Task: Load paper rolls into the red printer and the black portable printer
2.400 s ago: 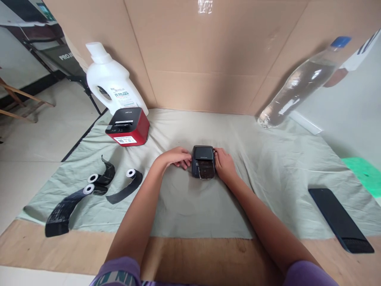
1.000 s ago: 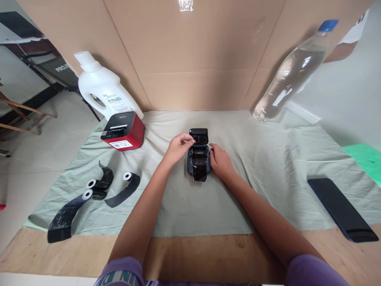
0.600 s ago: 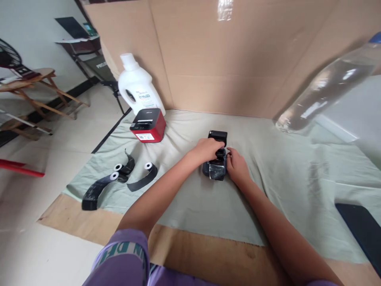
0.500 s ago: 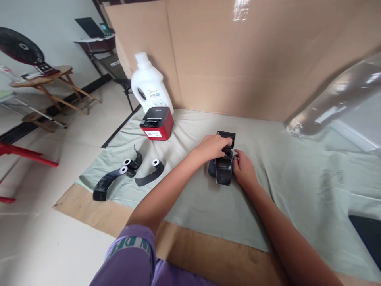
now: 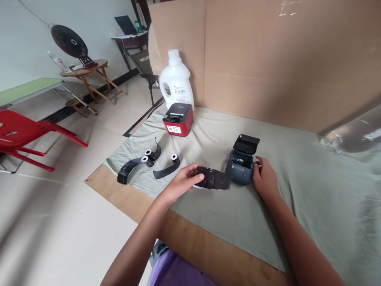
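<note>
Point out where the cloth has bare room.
Bare cloth lies between the red printer and the open dark printer, and between the right hand and the clear bottle. Crowded: around the three black rolls, and where the strip in the left hand nears the dark printer.

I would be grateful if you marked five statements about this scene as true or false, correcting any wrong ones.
1. The left hand holds a black strip. True.
2. The right hand is beside the small dark printer. True.
3. The lid of the small dark printer is closed. False: the lid stands open.
4. The red-and-black printer is behind the white jug. False: it stands in front of it.
5. Three loose rolls lie on the cloth. True.
</note>
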`<state>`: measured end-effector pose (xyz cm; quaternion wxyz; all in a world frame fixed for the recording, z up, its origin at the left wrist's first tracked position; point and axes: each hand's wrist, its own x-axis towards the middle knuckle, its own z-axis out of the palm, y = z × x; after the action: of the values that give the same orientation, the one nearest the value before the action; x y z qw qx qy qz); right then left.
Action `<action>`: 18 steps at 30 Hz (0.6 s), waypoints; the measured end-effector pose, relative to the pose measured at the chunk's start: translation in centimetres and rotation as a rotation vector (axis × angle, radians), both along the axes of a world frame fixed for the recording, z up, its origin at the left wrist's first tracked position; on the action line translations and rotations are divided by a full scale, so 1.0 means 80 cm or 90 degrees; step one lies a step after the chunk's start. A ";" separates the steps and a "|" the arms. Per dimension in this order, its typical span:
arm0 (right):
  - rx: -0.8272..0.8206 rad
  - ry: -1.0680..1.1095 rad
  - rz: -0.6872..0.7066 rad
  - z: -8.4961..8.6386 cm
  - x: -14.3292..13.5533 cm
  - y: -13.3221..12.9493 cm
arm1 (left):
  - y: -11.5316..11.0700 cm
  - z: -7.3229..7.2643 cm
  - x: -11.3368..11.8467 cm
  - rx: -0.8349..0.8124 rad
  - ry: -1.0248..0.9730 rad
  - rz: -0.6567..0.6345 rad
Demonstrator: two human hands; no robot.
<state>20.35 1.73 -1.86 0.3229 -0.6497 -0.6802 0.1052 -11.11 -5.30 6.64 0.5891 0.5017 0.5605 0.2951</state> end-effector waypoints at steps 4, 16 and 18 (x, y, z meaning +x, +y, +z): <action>-0.002 0.000 -0.003 0.000 0.002 0.000 | -0.040 -0.017 -0.043 0.098 -0.006 0.174; 0.004 -0.010 -0.018 0.003 0.000 0.001 | -0.029 0.016 -0.160 0.366 0.527 0.274; 0.005 -0.011 -0.017 0.002 0.000 0.001 | -0.012 0.014 -0.157 0.397 0.560 0.197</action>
<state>20.37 1.81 -1.68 0.3205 -0.6584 -0.6747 0.0927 -23.67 -6.25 7.79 0.0732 0.6400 0.7065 0.2931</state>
